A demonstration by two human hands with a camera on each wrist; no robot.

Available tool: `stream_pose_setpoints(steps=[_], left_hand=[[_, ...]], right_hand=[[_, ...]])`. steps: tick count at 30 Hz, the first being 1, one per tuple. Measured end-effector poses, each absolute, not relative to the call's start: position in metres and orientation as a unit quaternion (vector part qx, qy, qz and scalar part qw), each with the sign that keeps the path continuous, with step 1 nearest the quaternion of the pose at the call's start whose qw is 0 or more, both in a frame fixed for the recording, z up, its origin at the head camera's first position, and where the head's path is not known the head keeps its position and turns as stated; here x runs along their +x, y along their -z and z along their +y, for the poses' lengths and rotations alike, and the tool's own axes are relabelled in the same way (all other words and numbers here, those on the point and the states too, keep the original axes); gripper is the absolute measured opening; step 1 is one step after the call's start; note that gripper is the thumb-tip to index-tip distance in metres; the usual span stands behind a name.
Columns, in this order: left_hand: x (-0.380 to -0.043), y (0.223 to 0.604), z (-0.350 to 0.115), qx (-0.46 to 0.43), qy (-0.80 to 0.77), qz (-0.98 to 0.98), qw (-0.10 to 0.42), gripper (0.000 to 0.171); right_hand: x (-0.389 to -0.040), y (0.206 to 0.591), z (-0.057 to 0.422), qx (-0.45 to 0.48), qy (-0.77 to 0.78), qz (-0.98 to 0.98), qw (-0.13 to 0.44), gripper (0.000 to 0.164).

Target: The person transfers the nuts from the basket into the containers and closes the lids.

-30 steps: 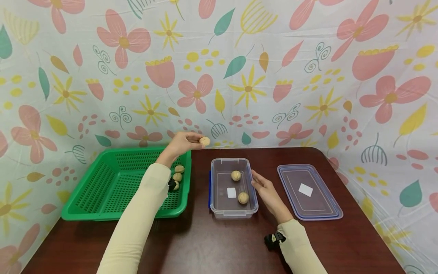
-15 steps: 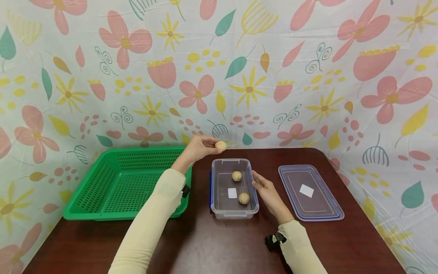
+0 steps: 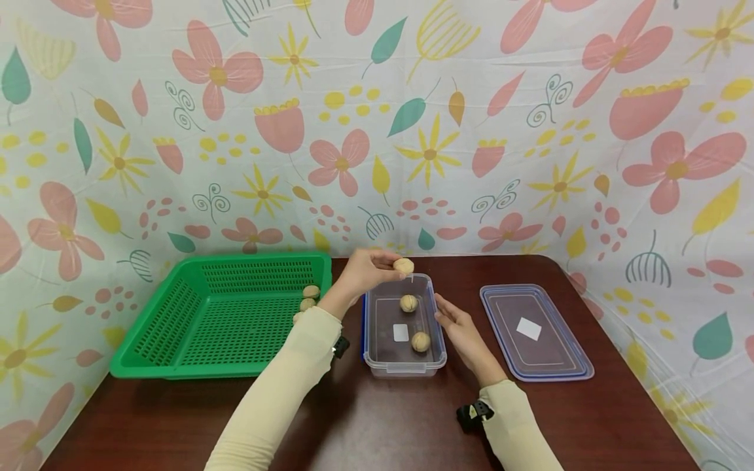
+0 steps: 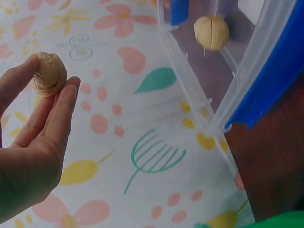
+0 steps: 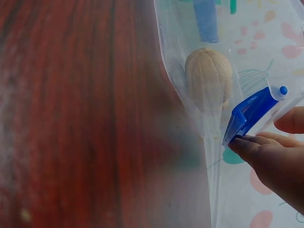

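Note:
My left hand [image 3: 368, 275] pinches a walnut [image 3: 403, 266] between thumb and fingertips, over the far end of a clear plastic box [image 3: 406, 369]. The left wrist view shows that walnut [image 4: 49, 74] held apart from the box wall. Two more walnuts lie inside: one [image 3: 408, 303] near the middle, another [image 3: 421, 341] toward the near right corner. Along the right side of the box, my right hand [image 3: 462, 333] rests with extended fingers. Its fingertips [image 5: 242, 145] touch a blue side latch [image 5: 256, 111] in the right wrist view.
A green slotted basket [image 3: 220, 373] stands at the left, with several walnuts [image 3: 311, 292] at its right end, partly hidden by my left arm. A clear lid [image 3: 536, 333] with a white label lies right of the box. Behind the dark wooden table [image 3: 377, 432] hangs a floral cloth [image 3: 377, 131].
My left hand has carried the walnut rightward from above the basket's edge to the far end of the box, and lower. The right hand keeps its place at the box's side.

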State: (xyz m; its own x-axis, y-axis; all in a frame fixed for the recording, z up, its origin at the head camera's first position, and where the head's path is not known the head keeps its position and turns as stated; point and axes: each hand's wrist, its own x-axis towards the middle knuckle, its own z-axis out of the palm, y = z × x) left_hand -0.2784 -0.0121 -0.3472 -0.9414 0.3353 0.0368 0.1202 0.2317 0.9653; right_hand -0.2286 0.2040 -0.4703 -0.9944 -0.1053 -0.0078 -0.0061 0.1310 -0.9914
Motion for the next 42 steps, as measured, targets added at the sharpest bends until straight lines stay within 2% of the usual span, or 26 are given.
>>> stream_pose_setpoints(steps=[9, 16, 26, 35, 42], left_hand=[[-0.27, 0.363, 0.002, 0.12, -0.592, 0.791, 0.099, 0.034], [-0.268, 0.384, 0.012, 0.11, -0.566, 0.812, 0.089, 0.031], [-0.268, 0.421, 0.022, 0.099, -0.548, 0.824, 0.103, 0.029], [-0.267, 0.444, 0.029, 0.106, -0.5, 0.857, 0.07, 0.03], [-0.268, 0.452, 0.034, 0.108, -0.489, 0.862, 0.083, 0.031]], right_hand=[[-0.229, 0.472, 0.204, -0.038, 0.662, 0.748, 0.033, 0.05], [-0.229, 0.471, 0.204, -0.039, 0.662, 0.748, 0.033, 0.05], [-0.228, 0.471, 0.204, -0.044, 0.663, 0.746, 0.036, 0.05], [-0.227, 0.47, 0.204, -0.046, 0.665, 0.744, 0.043, 0.051], [-0.227, 0.47, 0.204, -0.046, 0.67, 0.74, 0.041, 0.051]])
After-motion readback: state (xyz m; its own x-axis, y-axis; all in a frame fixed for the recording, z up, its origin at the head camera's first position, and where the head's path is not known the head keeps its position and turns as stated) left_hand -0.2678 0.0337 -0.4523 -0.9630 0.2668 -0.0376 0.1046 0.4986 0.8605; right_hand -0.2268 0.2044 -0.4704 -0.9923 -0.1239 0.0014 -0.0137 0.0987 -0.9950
